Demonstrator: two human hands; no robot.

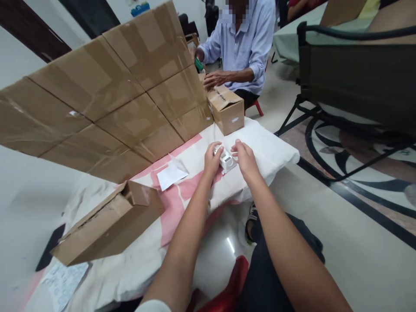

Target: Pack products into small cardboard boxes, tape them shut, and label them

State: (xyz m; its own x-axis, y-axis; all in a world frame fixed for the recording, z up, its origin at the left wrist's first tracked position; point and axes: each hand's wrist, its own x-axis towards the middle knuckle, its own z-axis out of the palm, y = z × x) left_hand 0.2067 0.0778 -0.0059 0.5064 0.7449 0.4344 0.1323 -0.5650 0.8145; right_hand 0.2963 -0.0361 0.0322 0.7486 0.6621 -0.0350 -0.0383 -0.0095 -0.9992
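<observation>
A small white device (227,163) with a dark little window and a round part lies low over the cloth near the table's front edge; its exact kind I cannot make out. My left hand (212,159) is closed around its left end, thumb on top. On the other side, my right hand (244,158) is close to the device's right end, fingers apart and slightly curled. Whether its fingertips touch the device is unclear. White, paper-like material (234,149) shows between the two hands.
Taped cardboard boxes (130,91) form a wall along the table's back. An open carton (110,221) stands left, near a folded white paper (171,174). Another box (229,113) sits at the far end, under the hand (217,79) of a person opposite. A dark folding frame (354,78) stands right.
</observation>
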